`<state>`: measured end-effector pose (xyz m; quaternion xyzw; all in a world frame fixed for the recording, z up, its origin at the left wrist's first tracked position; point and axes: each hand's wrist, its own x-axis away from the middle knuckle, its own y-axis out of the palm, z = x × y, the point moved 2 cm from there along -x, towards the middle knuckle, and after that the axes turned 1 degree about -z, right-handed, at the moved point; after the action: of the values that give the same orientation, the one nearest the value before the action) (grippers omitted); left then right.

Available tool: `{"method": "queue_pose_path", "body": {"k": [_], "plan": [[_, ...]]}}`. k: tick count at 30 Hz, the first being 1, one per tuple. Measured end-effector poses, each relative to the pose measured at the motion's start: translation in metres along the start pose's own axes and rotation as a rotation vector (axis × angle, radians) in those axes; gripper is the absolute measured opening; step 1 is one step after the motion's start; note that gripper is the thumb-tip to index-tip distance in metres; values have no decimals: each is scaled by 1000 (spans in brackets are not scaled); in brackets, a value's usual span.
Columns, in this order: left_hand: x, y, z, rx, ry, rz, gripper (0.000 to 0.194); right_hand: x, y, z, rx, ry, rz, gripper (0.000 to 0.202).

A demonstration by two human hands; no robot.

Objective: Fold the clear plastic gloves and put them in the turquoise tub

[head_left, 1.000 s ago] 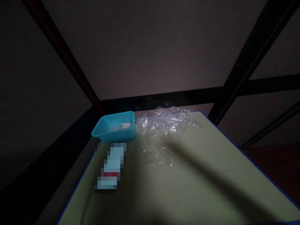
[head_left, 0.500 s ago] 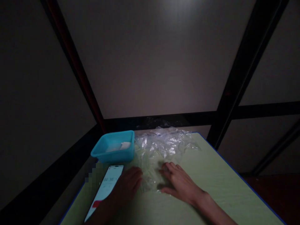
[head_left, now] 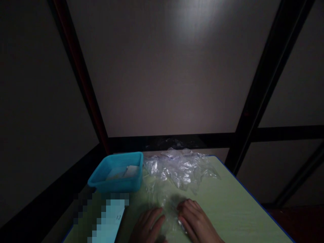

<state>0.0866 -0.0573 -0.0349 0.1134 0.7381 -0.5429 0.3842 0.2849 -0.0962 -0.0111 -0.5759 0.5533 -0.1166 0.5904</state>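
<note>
Crumpled clear plastic film (head_left: 183, 170) spreads over the green table (head_left: 233, 209), and a thinner, flatter part of it reaches down between my hands. My left hand (head_left: 149, 224) is at the lower middle, with fingers and thumb apart beside the left edge of this flat part. To its right, my right hand (head_left: 196, 219) has its fingers curled on the film. A shiny fold of plastic shows by its thumb, so it is closed on the film. Whether the film is a bag or a loose sheet I cannot tell.
A blue plastic basket (head_left: 116, 187) with whitish pieces inside stands at the table's back left. In front of it lies a phone (head_left: 111, 219), partly blurred out by blocks. A pale wall panel (head_left: 167, 84) rises behind the table.
The view has tilted up, so the table sits lower. My hands have come nearer to me, and the right fingers have curled in on the film. My left forearm no longer covers the phone.
</note>
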Motion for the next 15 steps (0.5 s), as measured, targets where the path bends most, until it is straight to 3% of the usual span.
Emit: {"method": "queue_pose_path", "body": {"k": [4, 9, 13, 15], "plan": [[-4, -5, 3, 95, -142, 1, 19, -2, -9, -7, -166, 46, 37, 19], [0, -4, 5, 308, -268, -9, 19, 0, -13, -7, -334, 190, -9, 31], [6, 0, 5, 485, -437, -3, 19, 3, -18, 1, -304, 125, -149, 34], [9, 2, 7, 585, -556, 28, 16, 2, -20, 3, -279, 68, -242, 46]]}}
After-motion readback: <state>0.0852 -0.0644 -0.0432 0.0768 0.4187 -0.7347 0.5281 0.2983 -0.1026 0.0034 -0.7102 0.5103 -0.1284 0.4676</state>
